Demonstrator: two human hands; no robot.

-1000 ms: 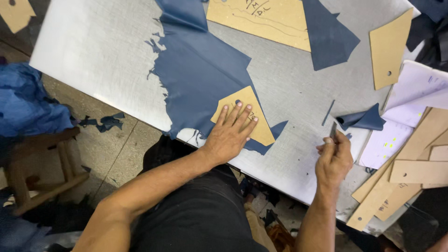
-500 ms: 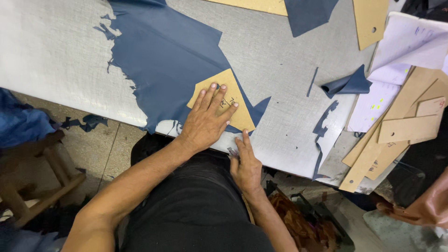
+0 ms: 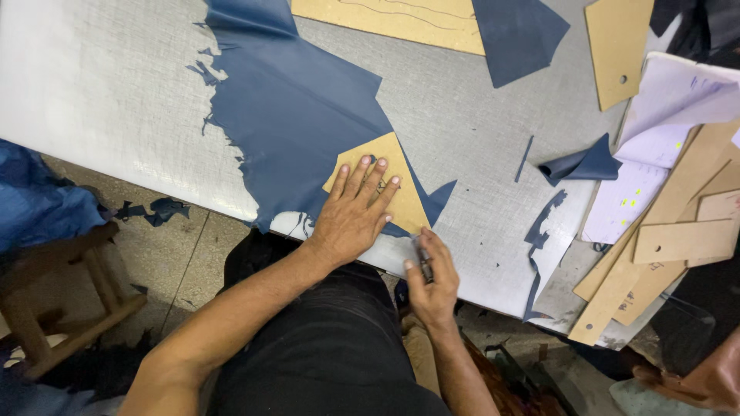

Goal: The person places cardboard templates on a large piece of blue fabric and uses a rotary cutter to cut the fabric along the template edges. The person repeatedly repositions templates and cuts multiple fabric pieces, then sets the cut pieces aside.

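Since a moment ago my right hand [image 3: 430, 279] has stayed at the near edge of the surface [image 3: 478, 131], closed around a small knife [image 3: 423, 260] at the template's near corner. My left hand [image 3: 353, 216] remains spread flat on the tan template [image 3: 401, 196], which lies on the blue leather [image 3: 297, 115]. I see no containers, only loose card patterns [image 3: 678, 240] stacked at right.

Wooden stool [image 3: 54, 308], stacked cardboard templates [image 3: 663, 254] (right edge), white paper sheets [image 3: 655, 131]
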